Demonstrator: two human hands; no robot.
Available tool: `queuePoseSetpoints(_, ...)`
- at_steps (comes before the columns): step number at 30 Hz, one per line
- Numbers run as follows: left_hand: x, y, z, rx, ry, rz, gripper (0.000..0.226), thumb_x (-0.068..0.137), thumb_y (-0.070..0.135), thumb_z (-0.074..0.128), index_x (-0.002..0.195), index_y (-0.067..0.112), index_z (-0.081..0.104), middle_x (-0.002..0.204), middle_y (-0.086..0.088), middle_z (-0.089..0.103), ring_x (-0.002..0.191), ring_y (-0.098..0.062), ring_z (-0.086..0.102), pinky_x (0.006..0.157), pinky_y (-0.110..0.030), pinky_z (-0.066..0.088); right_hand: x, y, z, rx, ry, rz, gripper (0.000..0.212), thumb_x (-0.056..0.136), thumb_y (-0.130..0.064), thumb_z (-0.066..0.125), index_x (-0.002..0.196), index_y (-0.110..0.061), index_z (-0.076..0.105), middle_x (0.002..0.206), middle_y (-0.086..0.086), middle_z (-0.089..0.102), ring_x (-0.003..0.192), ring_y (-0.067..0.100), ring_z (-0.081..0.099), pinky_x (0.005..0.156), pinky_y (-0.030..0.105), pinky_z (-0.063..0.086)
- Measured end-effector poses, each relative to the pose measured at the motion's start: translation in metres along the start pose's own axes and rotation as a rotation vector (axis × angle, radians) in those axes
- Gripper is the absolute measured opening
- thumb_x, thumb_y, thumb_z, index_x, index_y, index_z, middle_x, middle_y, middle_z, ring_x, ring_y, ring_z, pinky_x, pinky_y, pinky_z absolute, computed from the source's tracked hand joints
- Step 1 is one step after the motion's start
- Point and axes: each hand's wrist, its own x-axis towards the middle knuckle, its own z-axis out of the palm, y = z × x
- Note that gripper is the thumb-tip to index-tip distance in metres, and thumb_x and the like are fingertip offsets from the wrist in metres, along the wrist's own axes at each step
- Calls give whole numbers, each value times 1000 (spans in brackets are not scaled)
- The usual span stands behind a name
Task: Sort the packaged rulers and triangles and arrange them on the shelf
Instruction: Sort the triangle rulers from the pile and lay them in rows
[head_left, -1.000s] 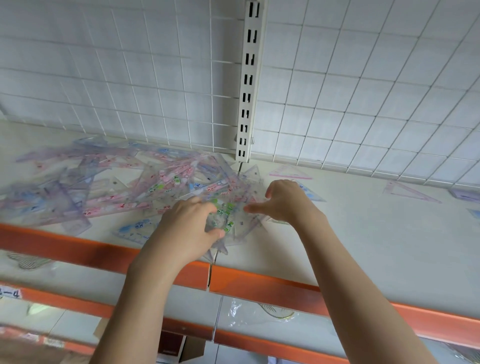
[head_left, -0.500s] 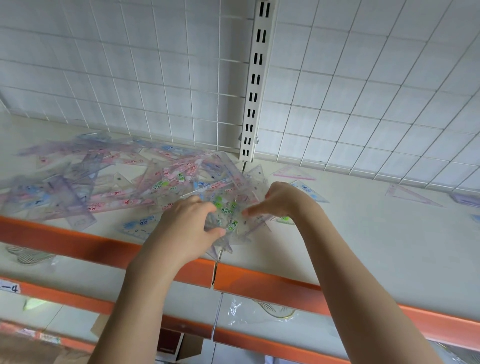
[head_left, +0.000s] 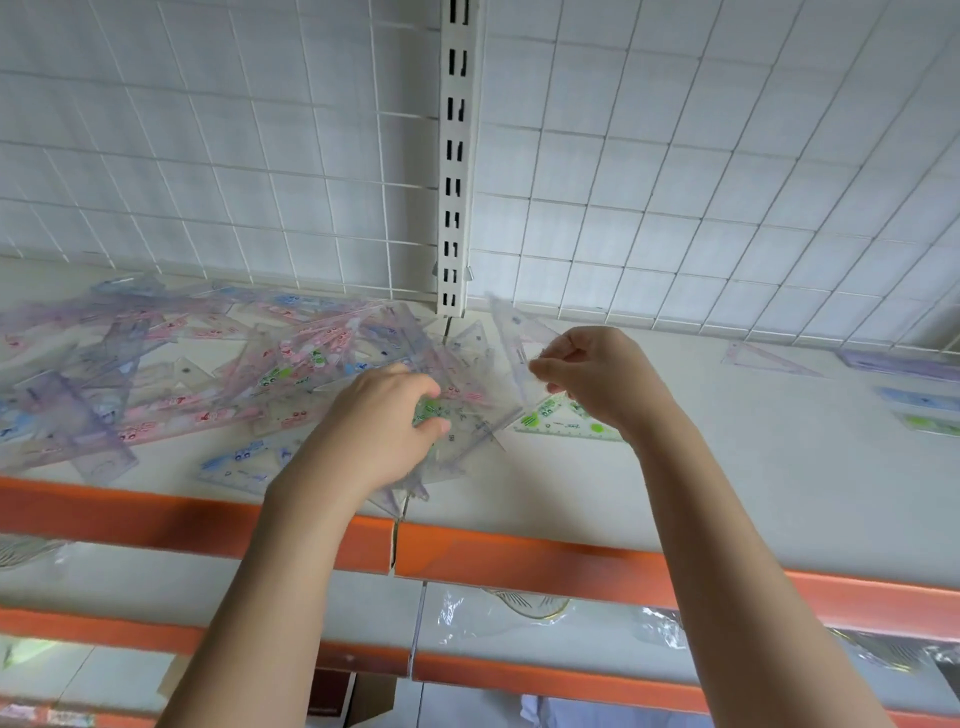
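Overhead, clear plastic triangle (head_left: 511, 338), pinched.

White wire grid panel (head_left: 675, 171) and slotted upright (head_left: 456, 156) behind orange-edged shelving (head_left: 519, 564).

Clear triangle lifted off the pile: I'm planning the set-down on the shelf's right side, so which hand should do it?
Right hand: it already pinches the clear triangle, nearest that side. Left hand rests on the pile.

Bare shelf (head_left: 727, 467) lies open on the right; the ruler pile (head_left: 208, 374) crowds the left, wire grid (head_left: 675, 208) walls the back.
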Motion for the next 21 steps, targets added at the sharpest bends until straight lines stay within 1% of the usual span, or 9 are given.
queuePoseSetpoints(3, 16, 11, 6, 9, -52, 75, 39, 90, 29, 59, 127, 17, 54, 129, -1, 52, 122, -18, 45, 99, -30, 34, -8, 4, -10, 16, 93, -13, 7, 84, -21, 65, 83, -14, 67, 76, -1, 68, 68, 14, 61, 49, 15, 43)
queuePoseSetpoints(5, 28, 20, 9, 24, -86, 132, 38, 90, 26, 59, 126, 18, 55, 131, -1, 52, 122, -18, 45, 99, -29, 34, -13, 8, -15, 46, 135, -3, 6, 84, -19, 65, 80, -15, 66, 78, 1, 70, 76, 20, 67, 63, 27, 52)
queuePoseSetpoints(6, 34, 24, 9, 29, -104, 153, 40, 89, 27, 60, 127, 19, 55, 133, -1, 51, 123, -18, 44, 99, -28, 33, -15, 10, -18, 67, 148, 4, 6, 84, -18, 64, 78, -15, 65, 77, 2, 70, 77, 21, 68, 69, 32, 55)
queuePoseSetpoints(8, 43, 31, 10, 49, -178, 169, 51, 86, 32, 64, 133, 21, 50, 138, -1, 47, 126, -18, 42, 98, -26, 33, -20, 14, -24, 96, 171, 14, 7, 84, -17, 64, 78, -16, 64, 78, 2, 71, 76, 18, 68, 76, 36, 55)
queuePoseSetpoints(11, 56, 36, 12, 121, -370, 147, 71, 78, 36, 73, 140, 22, 41, 141, 1, 42, 125, -17, 44, 95, -24, 35, -26, 21, -31, 108, 198, 24, 6, 86, -17, 62, 80, -16, 62, 79, 0, 69, 71, 12, 67, 75, 35, 55)
queuePoseSetpoints(13, 62, 34, 11, 167, -447, 131, 77, 74, 36, 76, 140, 21, 40, 140, 2, 41, 121, -17, 46, 96, -24, 38, -29, 27, -34, 99, 219, 26, 7, 86, -18, 62, 79, -17, 62, 78, -1, 69, 72, 13, 68, 74, 35, 54)
queuePoseSetpoints(16, 70, 32, 8, 240, -459, 149, 75, 71, 33, 79, 136, 19, 45, 133, 1, 44, 121, -18, 45, 102, -30, 38, -32, 33, -37, 87, 240, 34, 9, 86, -18, 62, 77, -19, 61, 77, -1, 69, 77, 17, 68, 75, 35, 53)
queuePoseSetpoints(18, 73, 32, 6, 233, -479, 142, 71, 70, 30, 80, 132, 20, 48, 128, 0, 45, 117, -18, 47, 100, -31, 39, -33, 36, -36, 86, 241, 36, 9, 86, -18, 62, 77, -19, 61, 77, -1, 69, 79, 18, 68, 74, 33, 53)
queuePoseSetpoints(21, 76, 33, 3, 212, -541, 101, 68, 69, 29, 81, 128, 23, 47, 123, 1, 48, 107, -17, 47, 94, -29, 41, -35, 36, -35, 70, 236, 31, 8, 87, -20, 62, 78, -19, 61, 79, -1, 68, 81, 18, 67, 70, 27, 49)
